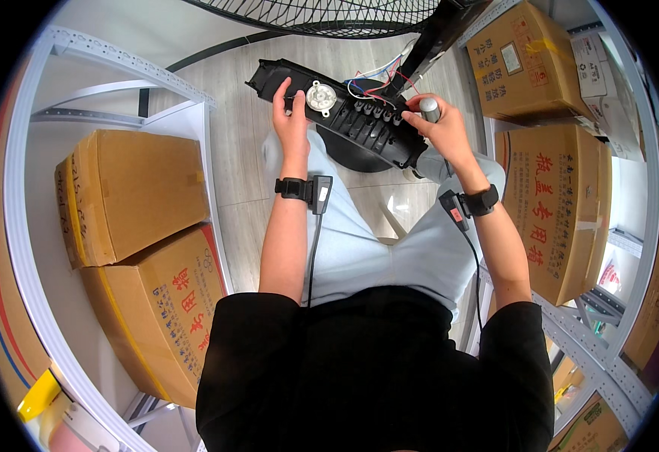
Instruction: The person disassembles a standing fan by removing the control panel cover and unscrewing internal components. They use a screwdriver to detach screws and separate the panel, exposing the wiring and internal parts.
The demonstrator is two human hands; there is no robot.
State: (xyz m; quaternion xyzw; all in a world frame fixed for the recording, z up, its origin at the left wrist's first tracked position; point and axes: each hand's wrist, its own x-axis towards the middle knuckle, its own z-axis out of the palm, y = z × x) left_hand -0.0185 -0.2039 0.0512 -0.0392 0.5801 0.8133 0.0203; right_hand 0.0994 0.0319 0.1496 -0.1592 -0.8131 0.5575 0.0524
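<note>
A long black plastic fan control housing [356,124], its inner side up, lies across my knees at a slant. It carries a round whitish motor-like part [320,98] and a row of black push-button switches [377,111]. My left hand [292,120] holds the housing's left end, thumb and forefinger over its near edge. In my right hand [442,129] a screwdriver with a grey handle [430,110] is tucked against the palm. The right thumb and forefinger pinch close to the row's right end; what lies between them is hidden. Red, blue and white wires [378,79] run from the switches toward a black pole.
A black fan grille [322,16] and its pole [439,45] stand just beyond the housing. Below it shows a round black base [352,154]. Metal shelves with cardboard boxes [145,196] flank me on the left, with more boxes [548,203] on the right.
</note>
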